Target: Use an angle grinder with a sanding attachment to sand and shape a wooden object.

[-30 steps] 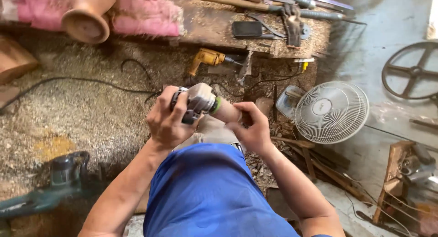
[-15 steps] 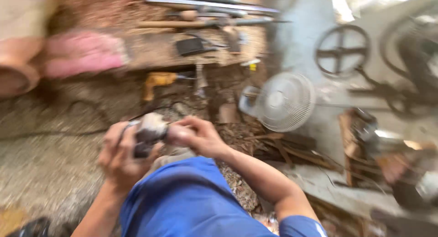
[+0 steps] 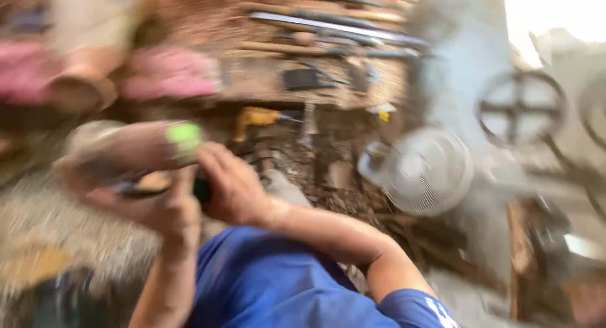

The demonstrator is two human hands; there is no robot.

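The power tool [image 3: 126, 152], green-collared and blurred, is held up in front of the bench's [image 3: 265, 82] front edge. The left hand [image 3: 161, 208] supports it from below with fingers curled around it; the right hand [image 3: 230, 189] grips its end, steadying it.

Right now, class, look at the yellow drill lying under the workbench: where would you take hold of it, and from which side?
Grip the yellow drill by its handle, the leg that angles down at the left end of the body, coming from the left and above. The dark front end points right toward the clutter under the workbench, so that side is crowded. The picture is blurred, so finer details of the handle cannot be made out.
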